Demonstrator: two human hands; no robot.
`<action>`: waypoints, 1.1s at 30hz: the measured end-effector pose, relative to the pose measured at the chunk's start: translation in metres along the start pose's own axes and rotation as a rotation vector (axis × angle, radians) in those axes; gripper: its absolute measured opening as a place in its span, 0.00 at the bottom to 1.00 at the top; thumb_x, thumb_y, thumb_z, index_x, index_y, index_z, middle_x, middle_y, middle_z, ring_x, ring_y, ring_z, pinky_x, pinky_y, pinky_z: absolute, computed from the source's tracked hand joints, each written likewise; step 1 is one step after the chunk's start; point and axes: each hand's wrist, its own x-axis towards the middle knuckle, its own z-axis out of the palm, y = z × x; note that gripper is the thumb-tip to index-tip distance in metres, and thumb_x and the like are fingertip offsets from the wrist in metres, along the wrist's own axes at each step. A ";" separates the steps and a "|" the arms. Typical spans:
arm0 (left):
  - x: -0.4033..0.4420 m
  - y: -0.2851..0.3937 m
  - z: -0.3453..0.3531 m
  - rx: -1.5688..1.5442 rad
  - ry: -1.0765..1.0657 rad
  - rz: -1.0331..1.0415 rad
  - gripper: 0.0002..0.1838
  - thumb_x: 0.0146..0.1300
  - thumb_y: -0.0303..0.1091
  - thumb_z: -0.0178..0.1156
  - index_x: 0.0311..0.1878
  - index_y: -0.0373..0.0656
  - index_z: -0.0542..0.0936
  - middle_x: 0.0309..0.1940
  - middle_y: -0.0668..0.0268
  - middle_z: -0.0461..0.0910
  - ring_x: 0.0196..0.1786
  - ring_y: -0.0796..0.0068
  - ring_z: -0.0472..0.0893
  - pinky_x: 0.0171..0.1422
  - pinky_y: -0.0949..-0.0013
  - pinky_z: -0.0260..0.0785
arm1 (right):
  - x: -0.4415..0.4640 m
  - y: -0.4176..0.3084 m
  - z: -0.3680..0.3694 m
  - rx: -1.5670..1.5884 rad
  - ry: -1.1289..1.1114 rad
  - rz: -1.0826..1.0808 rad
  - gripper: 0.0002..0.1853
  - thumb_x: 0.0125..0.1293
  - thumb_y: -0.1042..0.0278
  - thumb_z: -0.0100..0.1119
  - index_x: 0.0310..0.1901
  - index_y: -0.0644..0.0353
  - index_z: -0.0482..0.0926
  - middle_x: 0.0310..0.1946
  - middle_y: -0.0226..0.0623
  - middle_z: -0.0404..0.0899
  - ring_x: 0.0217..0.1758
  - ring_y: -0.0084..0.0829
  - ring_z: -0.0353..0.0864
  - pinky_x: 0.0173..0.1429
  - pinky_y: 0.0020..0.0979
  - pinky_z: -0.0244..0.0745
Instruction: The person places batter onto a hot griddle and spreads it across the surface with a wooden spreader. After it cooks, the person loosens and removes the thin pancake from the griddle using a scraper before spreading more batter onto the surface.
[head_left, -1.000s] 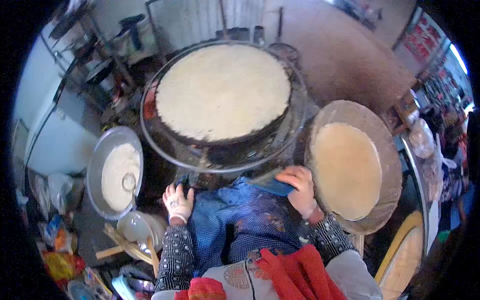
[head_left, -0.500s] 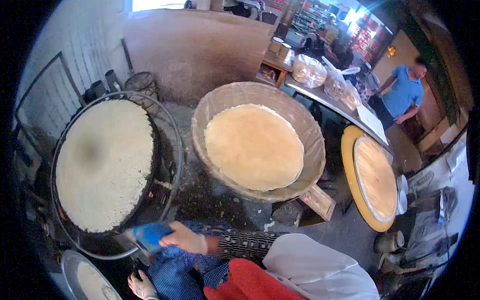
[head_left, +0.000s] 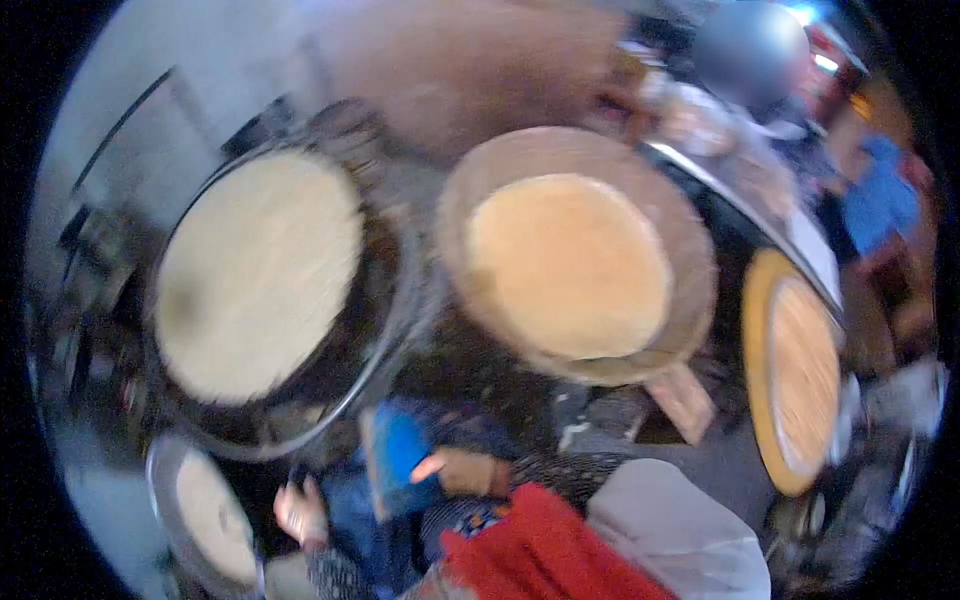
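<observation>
Right grip point(head_left: 455, 470) clamped on blue flat tool point(head_left: 405, 443), near the griddle point(head_left: 367, 384). Left grip point(head_left: 302, 512) blurred, can't tell if spread or closed; beside bowl point(head_left: 172, 492) of pale batter point(head_left: 213, 515). Basket point(head_left: 692, 290) with round flatbread point(head_left: 567, 262) sits ahead of right grip.

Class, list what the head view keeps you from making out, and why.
1. Right hand, head view: some fingers hidden by the blue flat tool it holds.
2. Left hand, head view: motion blur hides whether it grips anything.
3. Plastic bags, head view: too blurred and small to tell their contents.
4. Red cloth, head view: lower part cut off by the bottom edge.
</observation>
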 end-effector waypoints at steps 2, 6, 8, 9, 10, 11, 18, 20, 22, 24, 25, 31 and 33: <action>0.009 0.023 -0.026 -0.017 -0.090 -0.043 0.21 0.58 0.52 0.63 0.34 0.39 0.82 0.39 0.50 0.82 0.46 0.49 0.80 0.54 0.53 0.72 | -0.026 -0.077 0.023 -0.179 0.057 -0.137 0.15 0.63 0.78 0.57 0.51 0.56 0.83 0.42 0.34 0.84 0.40 0.30 0.83 0.49 0.33 0.78; 0.012 0.019 -0.030 0.013 -0.217 -0.178 0.24 0.59 0.55 0.59 0.43 0.43 0.82 0.49 0.55 0.79 0.59 0.52 0.73 0.65 0.49 0.63 | -0.022 -0.150 0.042 -0.435 0.270 -0.218 0.11 0.56 0.68 0.65 0.41 0.59 0.85 0.39 0.37 0.85 0.42 0.36 0.84 0.50 0.37 0.78; 0.012 0.013 -0.022 -0.011 -0.194 -0.182 0.25 0.60 0.56 0.58 0.46 0.43 0.82 0.53 0.55 0.77 0.63 0.52 0.70 0.68 0.47 0.58 | -0.004 -0.166 0.044 -0.698 0.300 -0.505 0.13 0.54 0.68 0.64 0.42 0.55 0.85 0.41 0.38 0.85 0.46 0.40 0.83 0.52 0.39 0.77; 0.018 -0.003 -0.022 -0.029 -0.207 -0.189 0.25 0.60 0.56 0.57 0.47 0.43 0.82 0.54 0.56 0.77 0.64 0.52 0.69 0.69 0.46 0.57 | 0.013 -0.173 0.059 -0.787 0.305 -0.605 0.14 0.52 0.71 0.63 0.42 0.52 0.86 0.42 0.37 0.84 0.47 0.41 0.82 0.53 0.41 0.75; 0.021 -0.005 -0.022 -0.013 -0.220 -0.193 0.26 0.59 0.56 0.59 0.49 0.43 0.82 0.53 0.57 0.77 0.62 0.51 0.70 0.68 0.48 0.59 | 0.026 -0.187 0.065 -1.001 0.294 -0.722 0.15 0.50 0.72 0.62 0.42 0.53 0.85 0.41 0.36 0.84 0.47 0.41 0.82 0.53 0.41 0.74; 0.022 -0.008 -0.022 -0.004 -0.219 -0.204 0.26 0.59 0.56 0.59 0.48 0.43 0.82 0.53 0.57 0.77 0.62 0.51 0.70 0.68 0.48 0.59 | 0.042 -0.202 0.073 -1.216 0.286 -0.843 0.16 0.48 0.73 0.61 0.41 0.54 0.85 0.40 0.35 0.83 0.46 0.40 0.81 0.53 0.40 0.73; 0.017 0.004 -0.026 -0.049 -0.176 -0.187 0.25 0.58 0.54 0.62 0.49 0.44 0.80 0.52 0.57 0.77 0.61 0.52 0.71 0.67 0.49 0.59 | 0.160 -0.213 0.061 -1.880 0.466 -1.073 0.11 0.52 0.67 0.55 0.38 0.49 0.82 0.39 0.28 0.79 0.47 0.34 0.76 0.54 0.44 0.65; 0.013 0.001 -0.019 -0.095 -0.116 -0.166 0.26 0.57 0.52 0.64 0.53 0.43 0.78 0.54 0.55 0.76 0.62 0.52 0.71 0.67 0.48 0.60 | 0.175 -0.211 0.064 -1.921 0.557 -1.025 0.09 0.52 0.66 0.55 0.35 0.47 0.81 0.37 0.25 0.79 0.44 0.31 0.76 0.52 0.43 0.65; 0.012 -0.007 -0.014 -0.230 -0.003 -0.145 0.28 0.56 0.48 0.66 0.57 0.43 0.75 0.58 0.52 0.72 0.63 0.50 0.69 0.68 0.48 0.59 | 0.183 -0.212 0.074 -1.947 0.526 -0.966 0.11 0.50 0.66 0.56 0.37 0.46 0.81 0.36 0.23 0.79 0.45 0.31 0.76 0.52 0.42 0.64; 0.017 -0.014 -0.009 -0.396 0.161 -0.149 0.28 0.56 0.37 0.67 0.59 0.39 0.72 0.60 0.47 0.69 0.64 0.46 0.68 0.70 0.51 0.60 | 0.192 -0.205 0.078 -1.901 0.475 -1.018 0.13 0.50 0.66 0.57 0.39 0.44 0.82 0.37 0.22 0.79 0.44 0.30 0.76 0.54 0.41 0.62; 0.021 -0.023 -0.004 -0.458 0.259 -0.146 0.28 0.56 0.33 0.67 0.60 0.38 0.72 0.61 0.46 0.68 0.65 0.44 0.67 0.70 0.51 0.60 | 0.199 -0.204 0.079 -1.889 0.471 -1.041 0.12 0.50 0.66 0.57 0.38 0.43 0.82 0.35 0.22 0.79 0.44 0.30 0.76 0.54 0.41 0.62; 0.130 -0.111 -0.024 -0.205 0.276 -0.059 0.33 0.54 0.25 0.63 0.65 0.37 0.65 0.63 0.46 0.66 0.65 0.42 0.66 0.71 0.50 0.59 | 0.205 -0.220 0.089 -1.966 0.469 -1.021 0.11 0.45 0.63 0.60 0.34 0.43 0.80 0.32 0.23 0.78 0.42 0.31 0.75 0.50 0.42 0.60; 0.174 -0.147 -0.015 -0.023 0.157 -0.014 0.38 0.52 0.28 0.63 0.68 0.37 0.62 0.69 0.50 0.61 0.72 0.46 0.58 0.76 0.50 0.52 | 0.207 -0.221 0.084 -1.984 0.460 -1.020 0.11 0.44 0.64 0.61 0.33 0.42 0.80 0.31 0.22 0.78 0.41 0.32 0.75 0.50 0.43 0.59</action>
